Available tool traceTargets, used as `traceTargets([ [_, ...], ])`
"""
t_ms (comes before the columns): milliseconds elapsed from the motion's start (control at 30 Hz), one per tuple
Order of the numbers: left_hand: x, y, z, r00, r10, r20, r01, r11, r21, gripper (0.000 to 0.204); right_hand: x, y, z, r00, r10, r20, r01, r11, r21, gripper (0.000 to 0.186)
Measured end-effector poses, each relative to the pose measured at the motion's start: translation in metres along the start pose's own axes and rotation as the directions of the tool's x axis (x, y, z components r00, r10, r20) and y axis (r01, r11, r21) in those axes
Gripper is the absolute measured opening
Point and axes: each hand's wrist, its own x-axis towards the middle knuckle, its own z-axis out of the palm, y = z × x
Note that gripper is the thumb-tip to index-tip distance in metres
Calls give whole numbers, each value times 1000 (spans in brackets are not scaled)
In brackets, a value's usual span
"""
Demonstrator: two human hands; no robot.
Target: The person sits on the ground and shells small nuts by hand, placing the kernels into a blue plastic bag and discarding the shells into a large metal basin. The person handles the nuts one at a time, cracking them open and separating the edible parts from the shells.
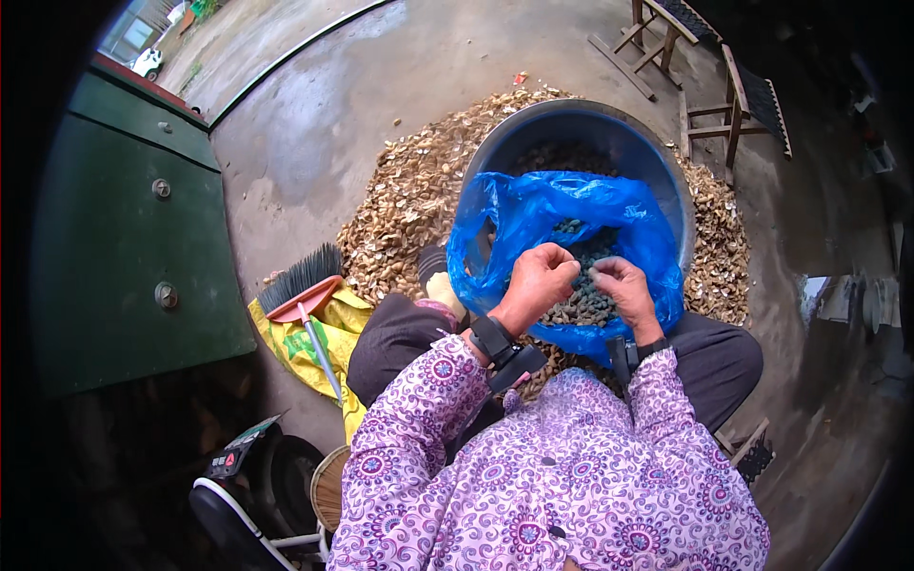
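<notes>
A: What takes up the most room?
B: The bare floor (305, 133), with a broad heap of tan, broken shells (409, 200) spread over it around a big round basin (619, 133). The basin has a grey rim and a bluish inside.

A: And inside the basin?
B: A blue plastic bag (666, 271), thin, shiny and crumpled, its mouth wide and its near edge slumping toward the person's lap.

A: Any writing?
B: A small pale mark near the bag's upper right, too faint to make out. The yellow sack (350, 312) under the broom (309, 285) carries a green print, partly covered.

A: Where are the hands?
B: Both above the bag's open mouth, close together but apart. The left hand (538, 285) is curled, thumb and forefinger drawn together at the tips; the right hand (628, 290) is bent much the same way, facing it. I can't tell whether either pinches something small.

A: The smallest things?
B: Peanut-like pieces (583, 306), knobbly and brownish, tinted blue-green farther in. They lie piled in the bag, just below and between the hands.
</notes>
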Motion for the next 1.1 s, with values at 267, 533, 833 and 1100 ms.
traceTargets([
  [267, -4, -2, 4, 984, -166, 60, 163, 985, 51, 23, -31, -54, 19, 965, -130, 227, 103, 987, 127, 40],
  [533, -3, 2, 1, 978, -138, 155, 173, 954, -243, 14, -29, -49, 19, 969, -163, 185, 129, 975, 179, 31],
  [833, -3, 5, 3, 992, -80, 96, 96, 979, -179, 13, -35, -59, 22, 978, -143, 152, 150, 988, -40, 17],
  [1100, -4, 3, 5, 990, -66, 125, 63, 997, 35, 13, -40, -65, 21, 943, -260, 207, 315, 898, -307, 15],
])
